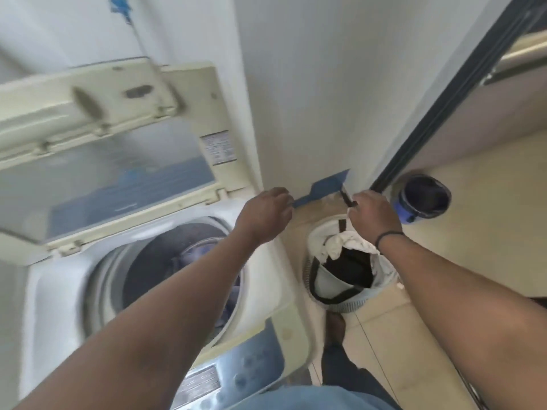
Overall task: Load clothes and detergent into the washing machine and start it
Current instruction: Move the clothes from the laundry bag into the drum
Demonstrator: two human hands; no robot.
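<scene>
Cream plastic, yellowed and stained, makes up the raised lid (103, 137) of the top-loading washing machine (266, 291) on my left; the lid leans back against a white wall (296, 69), with a printed label (218, 147) at its right edge. Behind it I see a thin pole with a blue fitting (121, 7) propped against the wall. Below the lid the round drum (177, 276) gapes open, and I can make out something bluish inside, too blurred to name. At the machine's near edge sits a blue-grey control panel (254, 368) with buttons.

Reaching across the drum, the left hand (265, 213) has its fingers curled, apparently pinching something at the fingertips, though I cannot tell what. Just beyond it a blue shape (322, 189) lies along the foot of the wall.

Right of the machine, on pale floor tiles (473, 261), stands a round laundry basket (349, 303) with dark straps; white cloth (337, 244) and dark clothes (349, 270) fill it. The right hand (374, 214), a dark band (387, 236) on its wrist, hovers above the basket and grips 1 dark strap (347, 199).

Farther right a dark sliding-door track (444, 108) runs diagonally, and a blue bin (423, 199) with a dark liner stands near its lower end.
</scene>
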